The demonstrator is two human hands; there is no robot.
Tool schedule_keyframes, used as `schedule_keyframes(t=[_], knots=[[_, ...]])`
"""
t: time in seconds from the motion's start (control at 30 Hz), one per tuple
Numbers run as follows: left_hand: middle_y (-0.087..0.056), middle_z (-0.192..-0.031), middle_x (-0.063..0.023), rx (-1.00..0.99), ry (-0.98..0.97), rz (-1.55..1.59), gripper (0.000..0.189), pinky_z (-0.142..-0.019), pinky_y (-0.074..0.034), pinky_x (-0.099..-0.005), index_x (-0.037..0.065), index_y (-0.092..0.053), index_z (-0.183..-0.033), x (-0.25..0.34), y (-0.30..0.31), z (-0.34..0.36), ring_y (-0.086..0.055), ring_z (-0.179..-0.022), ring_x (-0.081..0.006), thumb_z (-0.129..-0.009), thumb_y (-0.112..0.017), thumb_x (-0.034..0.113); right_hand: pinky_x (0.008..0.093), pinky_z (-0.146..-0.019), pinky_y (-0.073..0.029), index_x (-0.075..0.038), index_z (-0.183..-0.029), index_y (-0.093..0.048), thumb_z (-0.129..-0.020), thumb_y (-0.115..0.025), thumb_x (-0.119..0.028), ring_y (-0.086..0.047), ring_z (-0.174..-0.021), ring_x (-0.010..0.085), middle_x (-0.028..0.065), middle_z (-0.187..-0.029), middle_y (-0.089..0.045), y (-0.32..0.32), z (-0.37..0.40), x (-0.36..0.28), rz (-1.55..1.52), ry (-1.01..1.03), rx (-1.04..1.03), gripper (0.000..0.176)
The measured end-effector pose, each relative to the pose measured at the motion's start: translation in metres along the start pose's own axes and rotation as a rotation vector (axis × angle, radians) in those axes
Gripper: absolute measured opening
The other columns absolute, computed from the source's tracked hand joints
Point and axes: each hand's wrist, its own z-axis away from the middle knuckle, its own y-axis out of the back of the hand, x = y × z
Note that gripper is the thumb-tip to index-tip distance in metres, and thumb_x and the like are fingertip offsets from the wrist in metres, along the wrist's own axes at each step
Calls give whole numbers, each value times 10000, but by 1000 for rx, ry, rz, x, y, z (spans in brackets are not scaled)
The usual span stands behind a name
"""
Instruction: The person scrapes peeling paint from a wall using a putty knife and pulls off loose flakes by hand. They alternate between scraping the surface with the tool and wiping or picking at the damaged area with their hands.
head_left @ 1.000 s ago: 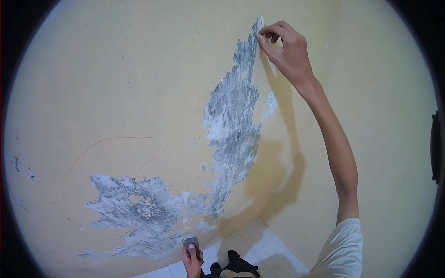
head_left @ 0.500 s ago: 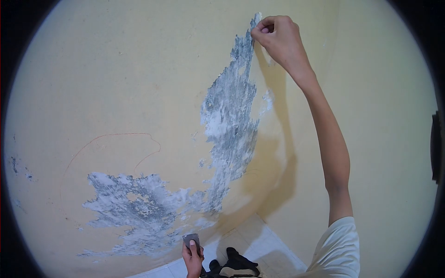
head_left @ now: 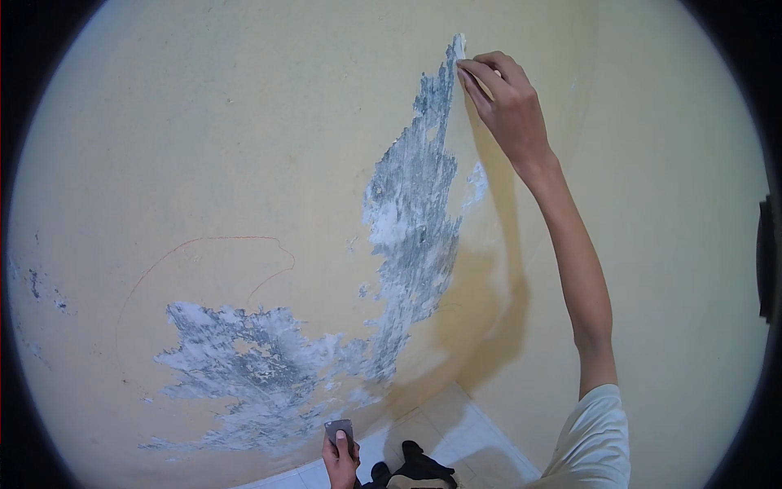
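My right hand (head_left: 507,102) is raised at the top of a bare grey strip on the yellow wall (head_left: 244,147). Its thumb and index finger are pinched together at the paint edge; whatever lies between them is too small to make out. Below, near the bottom of the view, my left hand (head_left: 340,466) grips a small flat grey scraper (head_left: 339,427) with the thumb across its face. The scraped patch (head_left: 415,220) runs down from the right hand and joins a wide patch (head_left: 244,359) at lower left, both rough grey and white.
A thin red curved line (head_left: 204,238) is drawn on the wall above the lower patch. Pale floor tiles (head_left: 456,424) and my dark shoes (head_left: 414,450) show at the bottom. A dark object (head_left: 766,259) stands at the right edge.
My right hand has shifted slightly down and right in view, its other fingers less curled. The wall patches also sit slightly farther right. My left hand still holds the scraper.
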Motion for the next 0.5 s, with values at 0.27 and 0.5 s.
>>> schedule_keyframes(t=[0.27,0.5], knots=[[-443,-562,-3,-59,-37,9,308,-356,-274,-228,90,-452,-1017,4,-4,-6,-360,-390,-65,-1029,-464,398,322,-753,-525,-21,-891,-634,-816,-714,-96,-616,-799,227,72,-894,-615,2,-20,21,-150,42,-180,133],[-450,-558,-9,-25,-10,27,310,-354,-285,-232,90,-457,-1026,6,-6,-5,-366,-387,-72,-1027,-468,400,298,-765,-517,-34,-972,-655,-830,-725,-142,-608,-790,203,80,-909,-618,12,-7,11,-295,-151,-203,192]])
